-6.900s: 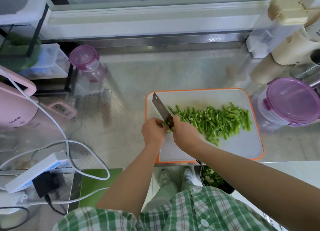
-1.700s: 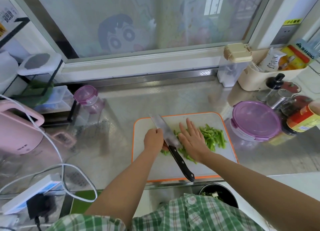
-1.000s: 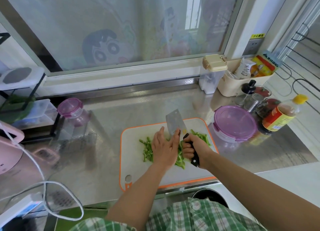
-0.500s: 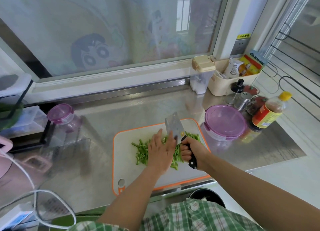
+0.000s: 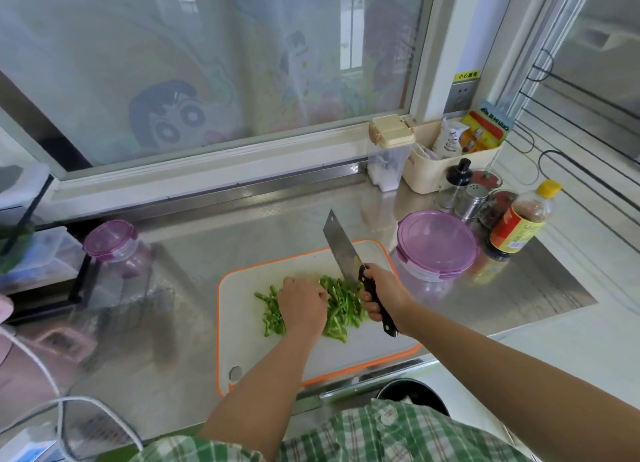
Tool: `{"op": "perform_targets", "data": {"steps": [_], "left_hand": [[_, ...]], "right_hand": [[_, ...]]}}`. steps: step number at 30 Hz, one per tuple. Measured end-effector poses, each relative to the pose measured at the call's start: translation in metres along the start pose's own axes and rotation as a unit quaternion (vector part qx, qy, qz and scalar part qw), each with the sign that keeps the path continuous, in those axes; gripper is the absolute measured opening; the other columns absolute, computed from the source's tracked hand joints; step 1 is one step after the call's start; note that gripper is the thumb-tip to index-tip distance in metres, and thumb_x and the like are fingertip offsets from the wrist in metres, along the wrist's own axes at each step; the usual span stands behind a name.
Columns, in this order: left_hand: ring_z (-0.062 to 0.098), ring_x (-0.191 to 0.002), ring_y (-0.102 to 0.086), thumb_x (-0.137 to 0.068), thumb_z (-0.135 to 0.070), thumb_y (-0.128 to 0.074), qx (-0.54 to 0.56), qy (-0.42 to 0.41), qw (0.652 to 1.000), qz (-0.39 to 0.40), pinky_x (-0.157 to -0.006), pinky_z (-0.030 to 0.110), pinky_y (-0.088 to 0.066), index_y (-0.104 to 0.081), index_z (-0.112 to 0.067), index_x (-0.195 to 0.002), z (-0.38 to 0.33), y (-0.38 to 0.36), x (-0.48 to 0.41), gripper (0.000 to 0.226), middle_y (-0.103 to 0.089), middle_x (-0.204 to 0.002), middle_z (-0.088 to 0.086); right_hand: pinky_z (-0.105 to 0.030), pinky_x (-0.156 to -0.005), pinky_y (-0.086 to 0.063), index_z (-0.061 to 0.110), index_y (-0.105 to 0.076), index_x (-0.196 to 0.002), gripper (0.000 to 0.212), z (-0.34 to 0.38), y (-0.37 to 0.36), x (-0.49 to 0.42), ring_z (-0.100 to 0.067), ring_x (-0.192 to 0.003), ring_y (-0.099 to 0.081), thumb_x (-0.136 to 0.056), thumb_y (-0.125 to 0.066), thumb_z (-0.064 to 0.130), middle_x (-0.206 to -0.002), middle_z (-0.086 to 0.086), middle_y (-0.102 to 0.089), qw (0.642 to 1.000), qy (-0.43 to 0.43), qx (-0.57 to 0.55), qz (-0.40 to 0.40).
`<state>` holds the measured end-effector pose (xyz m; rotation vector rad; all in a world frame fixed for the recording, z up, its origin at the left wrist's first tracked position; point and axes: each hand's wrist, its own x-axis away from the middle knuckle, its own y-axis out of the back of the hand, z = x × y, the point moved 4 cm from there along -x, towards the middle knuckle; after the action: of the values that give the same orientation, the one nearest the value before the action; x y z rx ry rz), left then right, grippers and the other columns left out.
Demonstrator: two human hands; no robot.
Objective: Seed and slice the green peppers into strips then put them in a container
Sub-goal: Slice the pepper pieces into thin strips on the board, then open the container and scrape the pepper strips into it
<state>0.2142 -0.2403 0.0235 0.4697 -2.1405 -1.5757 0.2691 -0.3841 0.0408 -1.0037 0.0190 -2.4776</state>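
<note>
A heap of green pepper strips (image 5: 341, 304) lies in the middle of a white cutting board with an orange rim (image 5: 242, 343). My left hand (image 5: 303, 304) lies on the heap with its fingers curled over the strips, gathering them. My right hand (image 5: 384, 293) grips the black handle of a cleaver (image 5: 341, 248), whose blade tilts up and away over the board's far edge, just right of the strips. A round clear container with a purple lid (image 5: 436, 239) stands shut to the right of the board.
A small purple-lidded jar (image 5: 112, 245) stands at the left. Condiment bottles (image 5: 519, 222), shakers and a cream caddy (image 5: 446, 165) crowd the back right corner. White cables (image 5: 52, 389) lie at the front left. A dark bin (image 5: 412, 394) sits below the counter edge.
My right hand took the cleaver from the board and lifted its blade. My left hand went from flat to curled on the strips. The view tilted up and right.
</note>
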Motion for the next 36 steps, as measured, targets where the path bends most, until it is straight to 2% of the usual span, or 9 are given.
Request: {"op": "perform_targets", "data": {"steps": [7, 11, 16, 19, 22, 26, 29, 32, 36], "left_hand": [[0.023, -0.098, -0.061, -0.086, -0.028, -0.07, 0.031, 0.011, 0.999, -0.007, -0.082, 0.034, -0.045, -0.069, -0.026, -0.089, -0.005, -0.005, -0.01, 0.004, -0.07, -0.092, -0.003], [0.026, -0.112, -0.054, -0.093, -0.025, -0.06, -0.054, -0.039, 0.998, 0.009, -0.091, 0.038, -0.044, -0.068, -0.021, -0.11, -0.011, -0.016, -0.011, 0.019, -0.065, -0.113, 0.003], [0.026, -0.086, -0.066, -0.095, -0.054, -0.048, 0.011, -0.04, 0.998, 0.055, -0.079, 0.035, -0.052, -0.068, -0.017, -0.076, -0.034, -0.024, -0.018, 0.046, -0.069, -0.081, 0.002], [0.03, -0.101, -0.064, -0.095, -0.041, -0.054, 0.136, -0.042, 0.985, 0.094, -0.084, 0.034, -0.05, -0.067, -0.015, -0.096, -0.064, -0.033, -0.031, 0.029, -0.07, -0.102, 0.007], [0.029, -0.121, -0.055, -0.097, -0.035, -0.056, 0.209, -0.054, 0.967, 0.136, -0.096, 0.031, -0.039, -0.059, -0.007, -0.124, -0.105, -0.041, -0.042, 0.039, -0.062, -0.128, 0.012], [0.035, -0.117, -0.057, -0.095, -0.022, -0.06, 0.359, -0.026, 0.915, 0.185, -0.091, 0.035, -0.042, -0.053, 0.003, -0.124, -0.157, -0.06, -0.049, 0.039, -0.061, -0.122, 0.022], [0.03, -0.123, -0.052, -0.094, -0.022, -0.061, 0.486, 0.055, 0.844, 0.22, -0.104, 0.045, -0.044, -0.04, -0.009, -0.14, -0.179, -0.074, -0.057, 0.052, -0.052, -0.133, 0.01], [0.034, -0.13, -0.044, -0.092, -0.033, -0.062, 0.48, 0.118, 0.84, 0.225, -0.106, 0.051, -0.043, -0.023, -0.016, -0.151, -0.188, -0.086, -0.07, 0.073, -0.035, -0.151, 0.01], [0.037, -0.115, -0.056, -0.087, -0.03, -0.071, 0.461, 0.164, 0.854, 0.179, -0.095, 0.049, -0.052, -0.045, -0.003, -0.134, -0.184, -0.099, -0.086, 0.06, -0.05, -0.137, 0.018]], "right_hand": [[-0.022, -0.042, -0.02, 0.016, -0.04, -0.086, 0.013, -0.009, 0.018, 0.009, -0.013, -0.042, -0.028, -0.095, -0.031, 0.013, -0.059, -0.003, -0.037, 0.99, 0.061, 0.125, -0.035], [-0.023, -0.042, -0.021, 0.014, -0.052, -0.098, 0.02, -0.014, 0.024, 0.01, -0.013, -0.044, -0.028, -0.096, -0.032, 0.013, -0.061, -0.004, -0.036, 0.986, 0.081, 0.141, -0.048], [-0.022, -0.039, -0.028, 0.03, -0.056, -0.121, 0.033, 0.002, 0.047, 0.016, -0.01, -0.045, -0.034, -0.097, -0.037, 0.017, -0.064, -0.003, -0.043, 0.971, 0.16, 0.144, -0.102], [-0.022, -0.048, -0.036, 0.03, -0.054, -0.128, 0.037, 0.017, 0.076, 0.024, -0.004, -0.052, -0.041, -0.096, -0.039, 0.019, -0.065, 0.01, -0.048, 0.943, 0.213, 0.172, -0.186], [-0.034, -0.067, -0.046, 0.032, -0.052, -0.132, 0.039, 0.023, 0.114, 0.038, -0.012, -0.068, -0.053, -0.096, -0.042, 0.023, -0.076, 0.011, -0.057, 0.9, 0.239, 0.233, -0.28], [-0.029, -0.059, -0.042, 0.036, -0.047, -0.134, 0.04, 0.011, 0.156, 0.055, -0.022, -0.07, -0.058, -0.097, -0.042, 0.023, -0.084, -0.002, -0.065, 0.852, 0.216, 0.308, -0.364], [-0.035, -0.066, -0.05, 0.033, -0.044, -0.137, 0.041, -0.007, 0.177, 0.058, -0.029, -0.076, -0.061, -0.097, -0.041, 0.022, -0.09, -0.008, -0.069, 0.818, 0.192, 0.357, -0.407], [-0.035, -0.07, -0.047, 0.03, -0.039, -0.138, 0.042, -0.02, 0.196, 0.056, -0.032, -0.089, -0.061, -0.097, -0.038, 0.02, -0.104, -0.009, -0.067, 0.806, 0.139, 0.387, -0.426], [-0.034, -0.072, -0.041, 0.026, -0.036, -0.137, 0.043, -0.029, 0.206, 0.043, -0.031, -0.092, -0.058, -0.095, -0.037, 0.019, -0.103, -0.01, -0.061, 0.804, 0.063, 0.437, -0.398]]}}
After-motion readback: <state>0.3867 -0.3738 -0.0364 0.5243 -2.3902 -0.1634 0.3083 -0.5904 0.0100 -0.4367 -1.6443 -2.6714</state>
